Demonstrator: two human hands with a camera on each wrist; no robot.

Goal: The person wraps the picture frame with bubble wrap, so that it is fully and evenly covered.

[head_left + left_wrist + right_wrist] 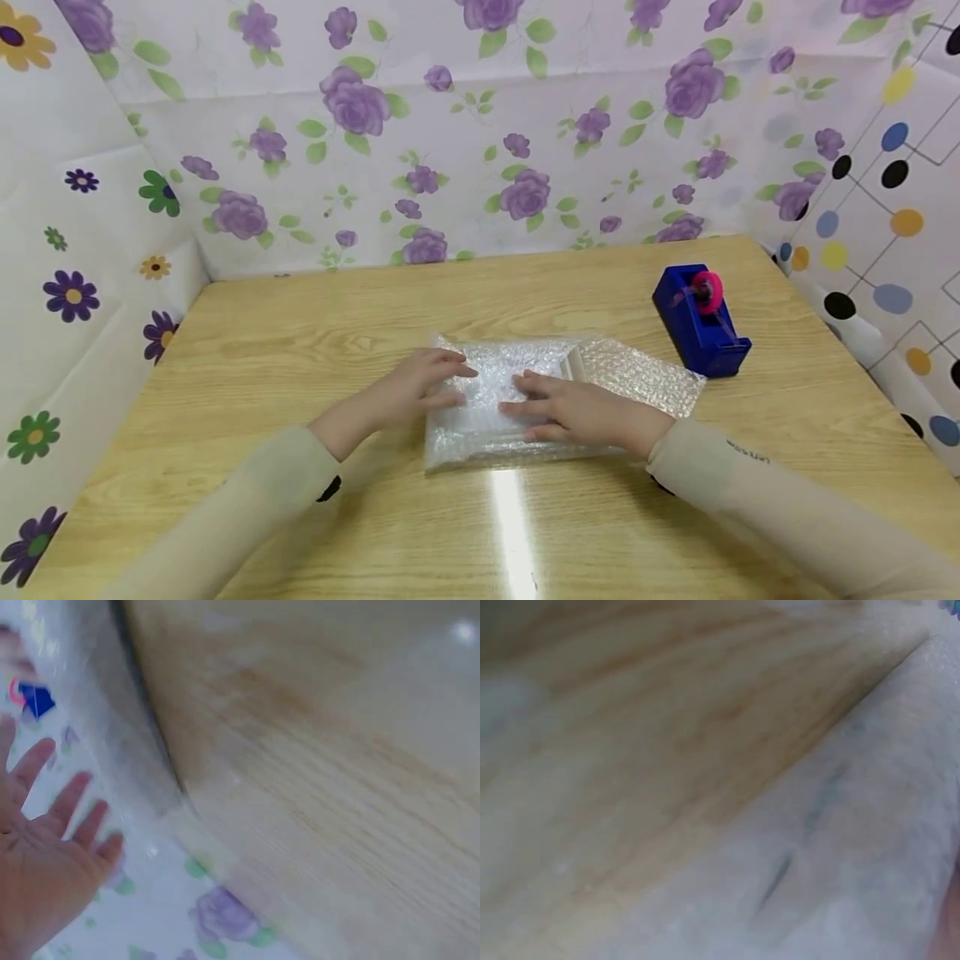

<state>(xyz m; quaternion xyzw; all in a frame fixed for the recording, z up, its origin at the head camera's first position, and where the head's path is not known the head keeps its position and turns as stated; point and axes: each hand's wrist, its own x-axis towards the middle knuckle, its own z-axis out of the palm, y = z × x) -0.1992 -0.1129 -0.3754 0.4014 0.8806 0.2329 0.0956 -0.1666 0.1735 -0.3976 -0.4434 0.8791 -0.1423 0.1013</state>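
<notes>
A sheet of clear bubble wrap [637, 375] lies on the wooden table, folded over a flat, pale thing with a straight ridged edge [573, 364]. My left hand [420, 387] reaches over the left end of the wrap, its fingers spread and relaxed. From the right, my right hand [577, 410] rests on the wrapped part with its fingers stretched out. In the left wrist view the left hand [56, 840] has spread fingers beside the wrap's edge. Only a sliver of the right hand [949, 926] shows in the right wrist view, next to the wrap [855, 847].
A blue tape dispenser [701, 325] with a pink-cored roll [707, 292] stands right of the wrap, close to its far right corner. Flowered sheeting [450, 133] hangs behind the table [315, 333]. Dotted sheeting [892, 250] runs along the right side.
</notes>
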